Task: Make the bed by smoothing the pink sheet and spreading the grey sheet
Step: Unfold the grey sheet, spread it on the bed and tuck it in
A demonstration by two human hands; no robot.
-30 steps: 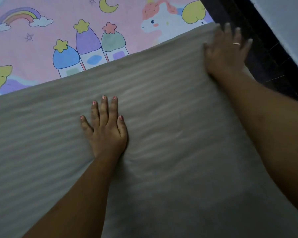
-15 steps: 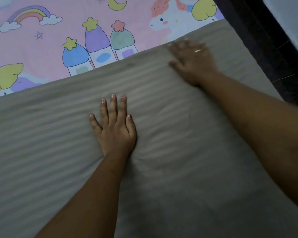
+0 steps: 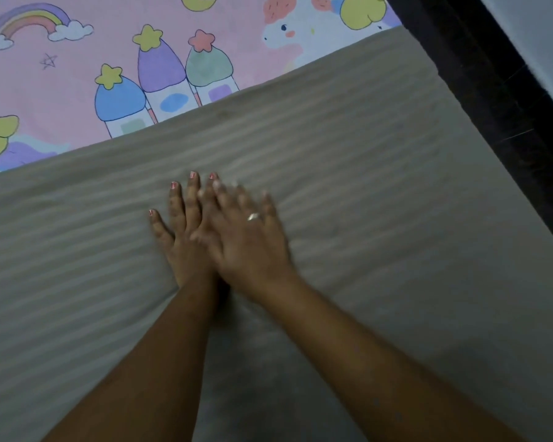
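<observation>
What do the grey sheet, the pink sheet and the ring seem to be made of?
The grey sheet looks like woven cloth, perhaps cotton, slightly glossy: tonal stripes, soft ripples. The pink sheet is matte printed fabric with cartoon pictures. The ring seems polished metal; it glints, though blurred.

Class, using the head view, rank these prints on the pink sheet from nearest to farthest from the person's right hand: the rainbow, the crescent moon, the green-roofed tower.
Measured from the right hand:
1. Green-roofed tower, just past the edge of the grey sheet, ahead.
2. Crescent moon, top edge, middle.
3. Rainbow, far top left.
</observation>
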